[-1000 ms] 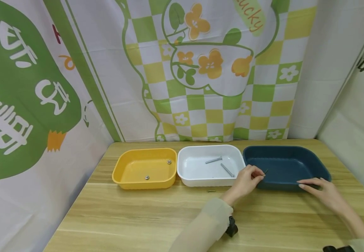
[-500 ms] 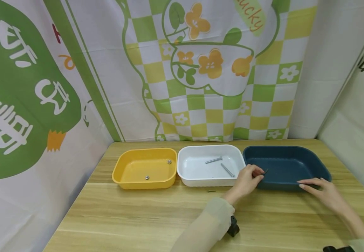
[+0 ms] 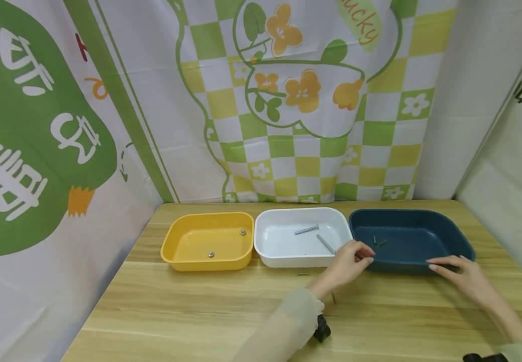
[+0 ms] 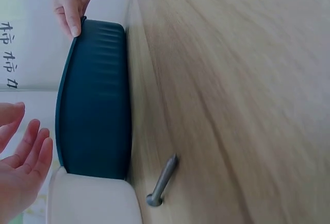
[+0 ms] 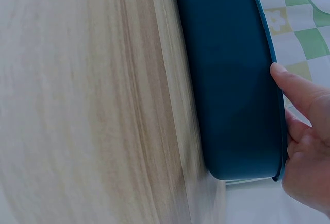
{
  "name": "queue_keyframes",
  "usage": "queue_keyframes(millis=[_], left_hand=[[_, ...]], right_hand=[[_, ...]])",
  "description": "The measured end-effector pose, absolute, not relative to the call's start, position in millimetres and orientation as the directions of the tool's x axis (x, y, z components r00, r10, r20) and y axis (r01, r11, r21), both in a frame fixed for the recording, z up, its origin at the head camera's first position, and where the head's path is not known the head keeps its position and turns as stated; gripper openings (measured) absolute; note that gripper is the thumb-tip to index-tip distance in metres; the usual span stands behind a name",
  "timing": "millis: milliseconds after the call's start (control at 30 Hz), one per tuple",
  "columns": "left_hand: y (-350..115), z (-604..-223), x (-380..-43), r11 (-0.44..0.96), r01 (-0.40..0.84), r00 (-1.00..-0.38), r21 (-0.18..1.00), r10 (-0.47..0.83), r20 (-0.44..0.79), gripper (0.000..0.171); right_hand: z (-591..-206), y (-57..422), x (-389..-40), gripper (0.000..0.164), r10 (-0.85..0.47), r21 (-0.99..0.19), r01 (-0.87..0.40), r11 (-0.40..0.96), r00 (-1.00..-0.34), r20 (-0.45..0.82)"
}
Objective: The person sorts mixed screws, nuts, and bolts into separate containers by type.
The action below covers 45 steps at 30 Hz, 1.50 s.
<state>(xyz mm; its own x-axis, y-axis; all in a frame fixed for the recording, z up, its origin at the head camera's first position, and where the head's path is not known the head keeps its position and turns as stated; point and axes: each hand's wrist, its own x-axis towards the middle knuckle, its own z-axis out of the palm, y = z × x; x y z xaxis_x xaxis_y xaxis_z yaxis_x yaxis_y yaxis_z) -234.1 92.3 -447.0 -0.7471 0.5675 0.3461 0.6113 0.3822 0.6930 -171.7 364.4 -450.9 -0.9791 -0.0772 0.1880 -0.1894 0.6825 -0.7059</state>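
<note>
My left hand (image 3: 348, 261) hovers at the near left corner of the dark blue tray (image 3: 410, 266), fingers loosely bent with nothing between them; its spread fingers (image 4: 32, 149) show in the left wrist view. Two small dark screws (image 3: 382, 243) lie inside that tray. My right hand (image 3: 461, 279) holds the tray's near rim towards the right, thumb on the outside and fingers over the edge, as the right hand (image 5: 309, 116) in the right wrist view shows. Another small screw (image 4: 164, 179) rests on the wooden table in front of the trays.
Left of the blue tray stands a white tray (image 3: 283, 262) with two long silver bolts (image 3: 306, 230). A yellow tray (image 3: 206, 265) with two nuts (image 3: 211, 254) is farther left. Small screws lie on the table (image 3: 175, 311), one screw (image 3: 303, 274) before the white tray. Printed curtains surround it.
The small screw my left hand was pinching now lies in the blue tray. That hand has drawn back slightly left and its fingers have loosened. My right hand stays on the rim.
</note>
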Motion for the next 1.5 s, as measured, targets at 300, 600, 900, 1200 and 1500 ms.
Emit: queue_keyframes(millis=[300,600,900,1200,1500], left_hand=[[78.7,-443.0,-229.3,0.373,0.663,-0.692,0.649,0.635,0.342,0.012],[64.5,-444.5,-226.1,0.393,0.701,-0.654,0.595,0.687,0.316,0.012],[48.3,-446.3,-225.8,0.383,0.709,-0.625,0.592,0.731,0.275,0.015],[35.2,-446.0,-226.4,0.407,0.724,-0.600,0.557,0.771,0.216,0.015],[28.2,-445.6,-222.7,0.418,0.738,-0.570,0.531,0.806,0.159,0.017]], right_hand=[[-449.1,364.4,-171.1,0.033,-0.088,-0.717,-0.195,0.669,-0.979,0.184],[-449.8,363.8,-172.2,0.030,-0.092,-0.686,-0.230,0.690,-0.968,0.233],[-452.2,363.5,-171.6,0.030,-0.078,-0.668,-0.234,0.706,-0.964,0.254],[-451.0,363.6,-172.8,0.033,-0.080,-0.677,-0.207,0.706,-0.974,0.214],[-449.9,363.5,-172.3,0.032,-0.076,-0.693,-0.206,0.691,-0.974,0.214]])
